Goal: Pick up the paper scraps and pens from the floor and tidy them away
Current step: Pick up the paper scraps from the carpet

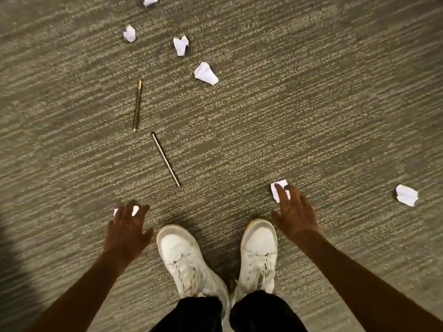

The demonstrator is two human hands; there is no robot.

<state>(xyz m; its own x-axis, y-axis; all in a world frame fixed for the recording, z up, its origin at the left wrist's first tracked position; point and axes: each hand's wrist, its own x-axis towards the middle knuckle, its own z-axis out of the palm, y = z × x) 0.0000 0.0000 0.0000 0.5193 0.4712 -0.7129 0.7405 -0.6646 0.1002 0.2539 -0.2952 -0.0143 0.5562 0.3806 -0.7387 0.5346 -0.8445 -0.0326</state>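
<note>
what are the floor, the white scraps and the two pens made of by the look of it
Floor: grey-brown carpet, matte, ribbed pile. White scraps: crumpled paper, creased and matte. Dark pen: probably plastic with gold-coloured ends. Slim pen: thin pale barrel, perhaps metal; too small to tell.

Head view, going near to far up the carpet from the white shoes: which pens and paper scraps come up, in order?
White paper scrap under the left hand → slim dark pen with silver tip → black-and-gold pen → wedge-shaped crumpled white scrap → heart-shaped white scrap → small white scrap.

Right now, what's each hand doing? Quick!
Left hand: open, fingers spread over a paper scrap, not gripping.
Right hand: open, fingertips on another paper scrap.
</note>
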